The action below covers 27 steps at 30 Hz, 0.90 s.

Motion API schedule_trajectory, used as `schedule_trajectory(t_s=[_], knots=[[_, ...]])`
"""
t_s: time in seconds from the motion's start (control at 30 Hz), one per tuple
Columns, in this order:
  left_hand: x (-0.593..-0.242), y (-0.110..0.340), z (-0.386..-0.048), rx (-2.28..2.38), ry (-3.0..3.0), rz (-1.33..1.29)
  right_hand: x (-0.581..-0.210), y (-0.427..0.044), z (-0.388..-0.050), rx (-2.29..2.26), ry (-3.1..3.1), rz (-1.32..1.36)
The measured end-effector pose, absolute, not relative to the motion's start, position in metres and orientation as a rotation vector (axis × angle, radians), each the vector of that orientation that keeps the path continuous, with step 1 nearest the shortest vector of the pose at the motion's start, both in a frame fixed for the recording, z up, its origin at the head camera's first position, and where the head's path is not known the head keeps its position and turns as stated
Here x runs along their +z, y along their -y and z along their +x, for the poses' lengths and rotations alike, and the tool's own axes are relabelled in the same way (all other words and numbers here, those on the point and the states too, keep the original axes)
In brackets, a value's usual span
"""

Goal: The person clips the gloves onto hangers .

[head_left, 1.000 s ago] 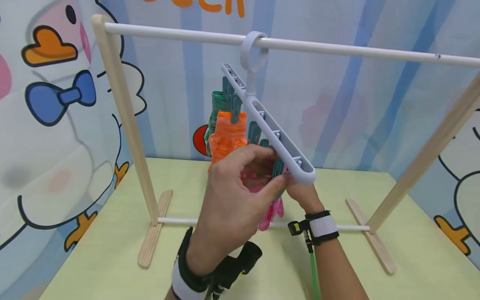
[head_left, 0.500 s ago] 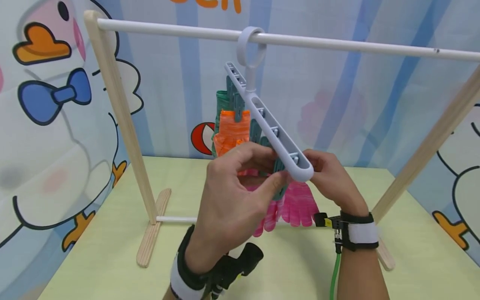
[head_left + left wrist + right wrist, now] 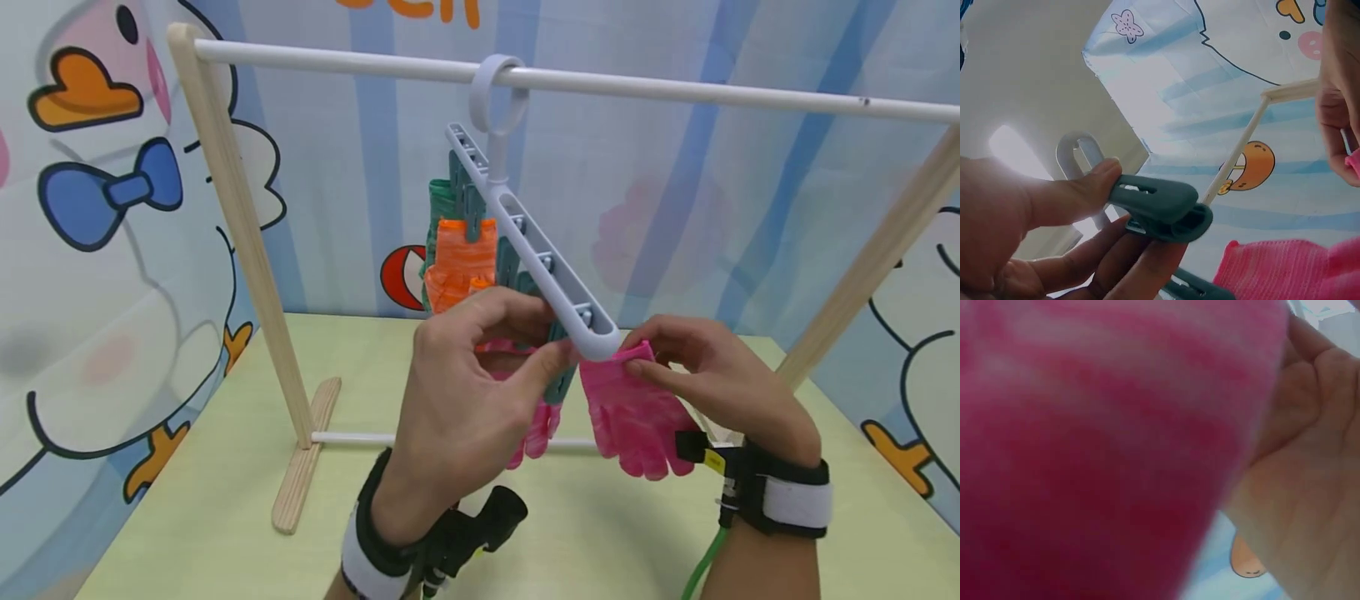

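A light grey hanger with green clothespins along it points toward me. My left hand pinches the handles of the nearest green clothespin, and its jaws look free of cloth in the left wrist view. To the right of the hanger's near end, my right hand pinches the cuff of a pink glove, whose fingers dangle down. That glove fills much of the right wrist view, blurred. Another pink glove hangs behind the left hand, partly hidden.
A white rod on a wooden stand carries the hanger by its ring. An orange glove and a green glove hang farther back. A lower white bar crosses above the pale yellow table.
My right hand has come from behind the hanger out to the right, drawing the pink glove with it. My left hand keeps its pinch on the clothespin.
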State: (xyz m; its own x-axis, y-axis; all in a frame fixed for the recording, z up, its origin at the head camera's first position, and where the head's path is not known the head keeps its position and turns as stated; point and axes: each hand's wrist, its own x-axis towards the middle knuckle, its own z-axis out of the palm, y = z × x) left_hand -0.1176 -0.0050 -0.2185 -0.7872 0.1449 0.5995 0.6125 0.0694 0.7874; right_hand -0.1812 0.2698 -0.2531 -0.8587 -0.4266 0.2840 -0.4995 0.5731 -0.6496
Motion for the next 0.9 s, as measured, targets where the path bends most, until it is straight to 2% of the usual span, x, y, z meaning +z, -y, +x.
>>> schedule_trajectory(t_s=[0.3, 0.6, 0.9], knots=[[-0.219, 0.002, -0.119, -1.825, 1.962, -0.742, -0.244, -0.265, -0.156, 1.261, 2.62, 0.997], [-0.22, 0.001, -0.122, -1.849, 1.933, -0.713, -0.245, -0.24, -0.158, 1.348, 2.501, 1.279], [-0.221, -0.001, -0.127, -1.874, 1.909, -0.697, -0.248, -0.219, -0.159, 1.4, 2.432, 1.227]])
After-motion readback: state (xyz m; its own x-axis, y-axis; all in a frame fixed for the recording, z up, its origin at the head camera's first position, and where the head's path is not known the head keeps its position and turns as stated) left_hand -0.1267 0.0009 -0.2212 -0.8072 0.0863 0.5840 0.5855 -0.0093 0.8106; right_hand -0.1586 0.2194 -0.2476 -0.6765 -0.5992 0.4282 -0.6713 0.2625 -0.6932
